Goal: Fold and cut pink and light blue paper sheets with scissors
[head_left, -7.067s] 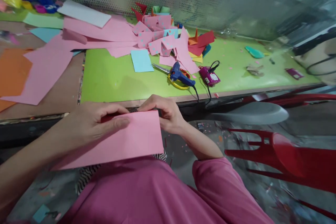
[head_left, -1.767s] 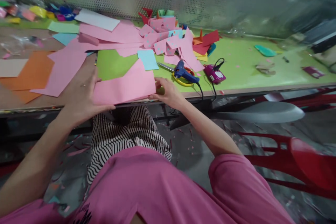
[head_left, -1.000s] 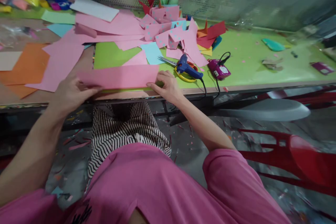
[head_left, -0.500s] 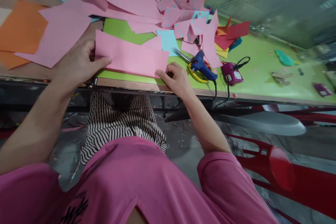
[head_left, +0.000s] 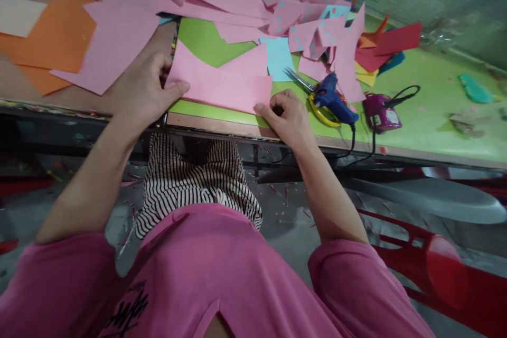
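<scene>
Between my two hands a pink sheet of paper point(head_left: 225, 83) is held low over the green table mat, near the front edge. My left hand point(head_left: 144, 90) pinches its left end, thumb on top and fingers behind. At the lower right corner, my right hand point(head_left: 288, 116) grips the same sheet between thumb and fingers. Just right of that hand lie a blue glue gun point(head_left: 330, 96) and scissors point(head_left: 322, 115) with yellow handles, partly under the gun. A light blue paper point(head_left: 279, 58) lies behind the sheet's right end.
Pink paper pieces with blue dots point(head_left: 289, 16) are heaped at the back. Large pink sheets point(head_left: 127, 26) and orange paper point(head_left: 65, 31) lie left. Right of the glue gun stands a purple box point(head_left: 380, 113) with a black cord. A red chair point(head_left: 455, 264) is below the table.
The view has shifted, so the table things appear farther right. Both hands still hold the pink paper; its upper edge now looks dipped in the middle, with the left end raised to a point.
</scene>
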A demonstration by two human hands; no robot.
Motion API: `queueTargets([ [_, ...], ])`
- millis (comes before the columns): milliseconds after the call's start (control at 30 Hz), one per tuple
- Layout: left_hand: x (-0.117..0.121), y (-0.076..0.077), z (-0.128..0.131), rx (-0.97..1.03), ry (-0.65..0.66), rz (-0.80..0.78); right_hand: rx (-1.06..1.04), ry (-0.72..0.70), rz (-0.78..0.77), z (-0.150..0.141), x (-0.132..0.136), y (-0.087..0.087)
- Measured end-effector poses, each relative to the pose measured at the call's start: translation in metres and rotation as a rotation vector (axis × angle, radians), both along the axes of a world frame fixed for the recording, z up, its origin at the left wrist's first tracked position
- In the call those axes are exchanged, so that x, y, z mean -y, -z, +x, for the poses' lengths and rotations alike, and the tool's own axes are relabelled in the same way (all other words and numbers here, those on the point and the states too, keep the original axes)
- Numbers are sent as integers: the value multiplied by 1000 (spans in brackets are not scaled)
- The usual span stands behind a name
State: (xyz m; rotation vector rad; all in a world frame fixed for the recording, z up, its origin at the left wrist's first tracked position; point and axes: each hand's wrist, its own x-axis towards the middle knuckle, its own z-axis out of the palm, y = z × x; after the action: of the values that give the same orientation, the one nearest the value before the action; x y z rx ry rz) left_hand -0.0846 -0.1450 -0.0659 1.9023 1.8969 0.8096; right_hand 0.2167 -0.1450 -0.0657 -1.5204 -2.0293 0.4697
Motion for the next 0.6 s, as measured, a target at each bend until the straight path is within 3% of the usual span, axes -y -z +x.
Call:
queueTargets([
  [267,1,9,-1,52,9,64,8,25,-37,-2,0,-3],
  [433,9,1,3,20,-17,20,-22,8,-25,-1,-1,-1],
  [533,12,-8,4,-97,72,65,-42,24,-10,0,-2,2],
  [600,10,-13,2,-207,217,109,-50,32,-6,0,-3,4],
])
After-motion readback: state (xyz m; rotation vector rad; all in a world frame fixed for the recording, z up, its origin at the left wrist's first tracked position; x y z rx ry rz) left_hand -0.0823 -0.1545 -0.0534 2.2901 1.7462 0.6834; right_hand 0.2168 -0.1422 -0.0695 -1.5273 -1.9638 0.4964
